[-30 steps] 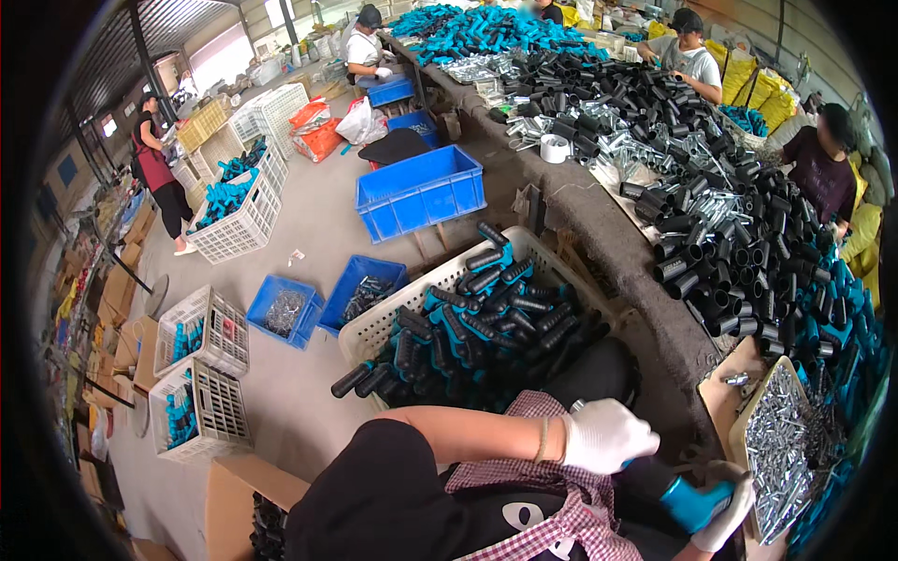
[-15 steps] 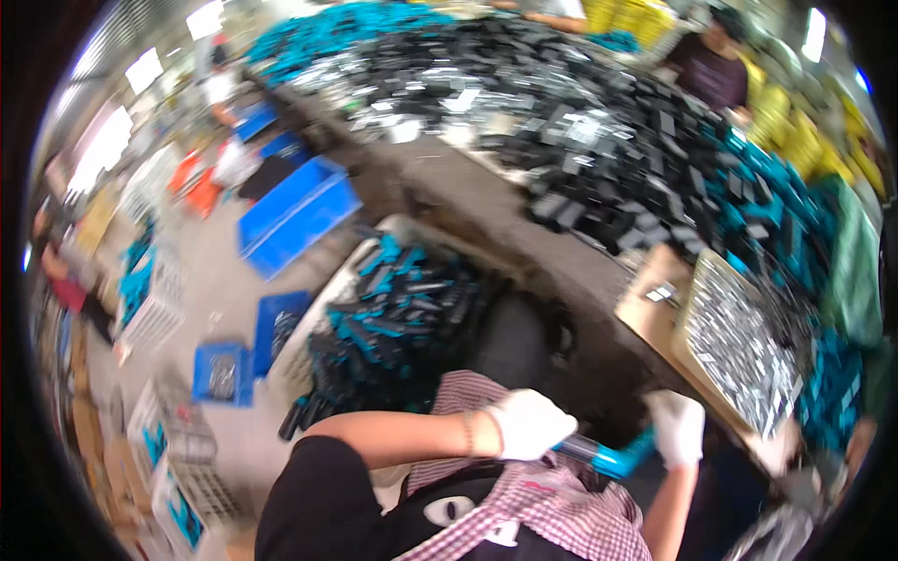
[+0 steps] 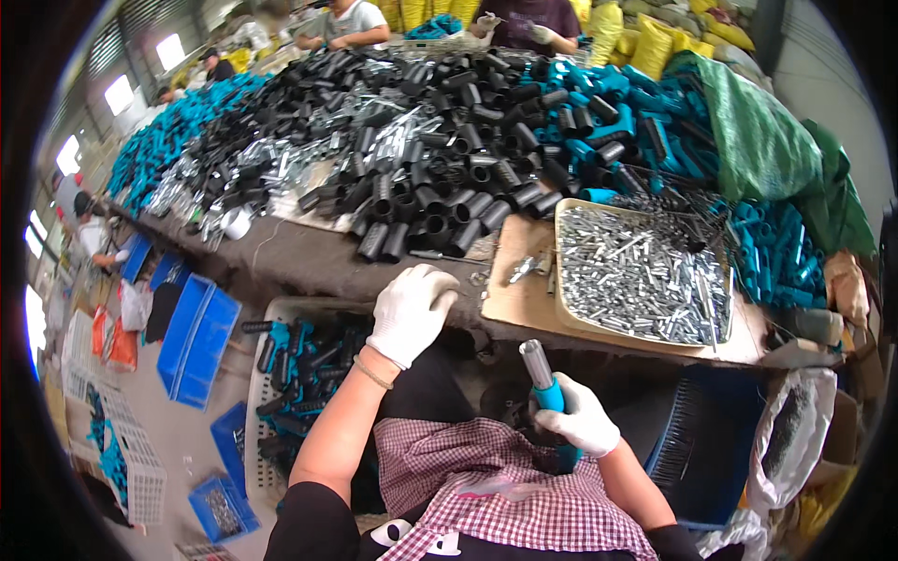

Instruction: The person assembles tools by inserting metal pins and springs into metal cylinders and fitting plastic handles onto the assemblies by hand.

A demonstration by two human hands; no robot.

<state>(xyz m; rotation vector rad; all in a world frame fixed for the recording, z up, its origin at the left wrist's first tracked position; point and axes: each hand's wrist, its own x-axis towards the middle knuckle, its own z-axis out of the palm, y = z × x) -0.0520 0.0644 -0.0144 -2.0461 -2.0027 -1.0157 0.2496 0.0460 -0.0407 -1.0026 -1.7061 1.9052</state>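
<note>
My right hand (image 3: 580, 418), in a white glove, grips a teal tool handle (image 3: 550, 396) above my lap. A silver metal tube (image 3: 536, 363) stands out of its upper end, tilted slightly left. Part of the handle is hidden behind my fingers. My left hand (image 3: 412, 313), also gloved, is at the bench's front edge with its fingers curled inward; whatever they may hold is hidden. Just beyond it lie black tubes (image 3: 396, 239) and a thin dark rod (image 3: 436, 255). To its right is a cardboard sheet (image 3: 510, 252) with a few small metal parts (image 3: 524, 270).
A cream tray (image 3: 561, 297) of small silver pins sits at the right of the bench. Black and teal parts (image 3: 599, 103) are heaped behind. A crate (image 3: 253, 421) of teal-and-black pieces and a blue bin (image 3: 195, 341) stand left. Co-workers (image 3: 346, 23) are across the bench.
My view has swung to the right. My left hand has left the handle and moved up to the bench edge. My right hand now holds the handle upright, silver tube upward.
</note>
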